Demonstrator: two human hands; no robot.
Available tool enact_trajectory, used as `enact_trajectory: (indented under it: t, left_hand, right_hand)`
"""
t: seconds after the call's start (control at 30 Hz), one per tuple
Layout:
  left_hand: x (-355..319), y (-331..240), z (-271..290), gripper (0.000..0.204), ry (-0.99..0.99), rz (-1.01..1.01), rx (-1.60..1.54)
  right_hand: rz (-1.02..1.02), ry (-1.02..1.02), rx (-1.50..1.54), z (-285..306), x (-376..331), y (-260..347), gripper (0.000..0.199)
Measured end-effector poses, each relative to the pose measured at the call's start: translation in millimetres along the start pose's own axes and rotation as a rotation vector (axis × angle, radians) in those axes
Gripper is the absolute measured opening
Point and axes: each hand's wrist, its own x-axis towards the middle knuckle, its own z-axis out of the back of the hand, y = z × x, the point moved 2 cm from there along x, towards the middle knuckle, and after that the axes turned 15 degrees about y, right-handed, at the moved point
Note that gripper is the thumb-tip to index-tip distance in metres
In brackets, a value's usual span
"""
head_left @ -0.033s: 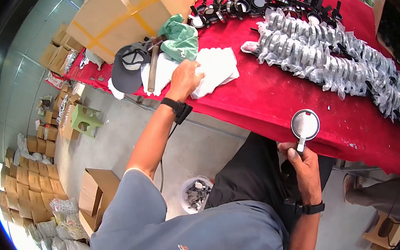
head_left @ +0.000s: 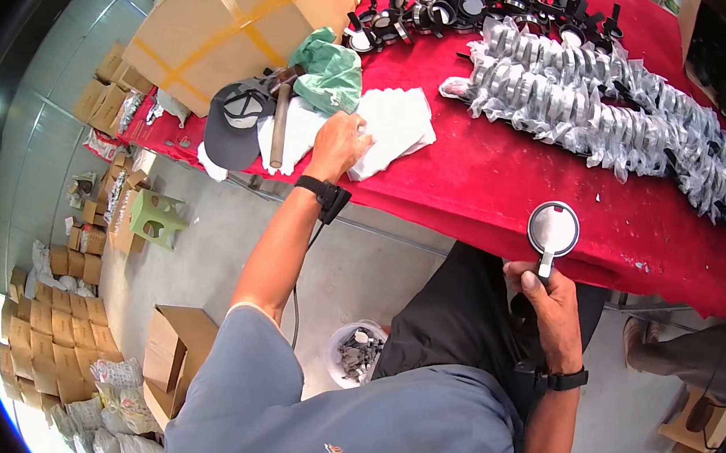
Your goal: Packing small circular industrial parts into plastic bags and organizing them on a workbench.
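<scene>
My right hand grips the short stem of a round disc with a silvery face and dark rim. The disc stands upright over the near edge of the red-covered table. My left hand reaches to the table's left part. Its curled fingers press on a pile of thin white sheets, perhaps bags; the fingertips are partly hidden. Beside that hand lie a wooden-handled hammer, a green cloth or bag and a dark cap.
Rows of plastic-wrapped round pieces cover the right side; unwrapped black-and-silver ones heap at the back. A large carton stands at left. Below are a scrap bucket, a green stool and an open carton. Another person's leg shows right.
</scene>
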Motion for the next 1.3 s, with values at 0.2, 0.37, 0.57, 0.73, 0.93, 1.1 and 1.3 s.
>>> enact_trajectory:
  t: [0.2,0.37,0.57,0.73,0.93,1.1,1.3]
  left_hand:
    - [17,8,-1,0.03,0.033,0.206,-0.505]
    - [18,-1,-5,0.033,0.165,0.072,-0.178]
    - [23,2,0,0.027,0.118,0.163,-0.544]
    - [20,3,13,0.018,-0.2,-0.069,-0.374]
    - [22,-26,47,0.008,-0.358,-0.002,-0.35]
    - [35,-18,64,0.01,-0.474,-0.098,-0.117]
    - [55,-1,88,0.015,-0.516,0.042,0.039]
  right_hand:
    - [-0.001,-0.024,-0.06,2,-2,3,0.044]
    - [0.036,-0.011,-0.03,2,2,11,0.044]
    - [0.011,0.022,-0.055,2,-1,12,0.045]
    - [0.027,0.026,-0.042,1,0,13,0.044]
    - [0.031,0.013,-0.029,3,-2,9,0.043]
    - [0.006,0.01,-0.028,1,-3,7,0.043]
    - [0.002,0.037,-0.025,3,-6,1,0.043]
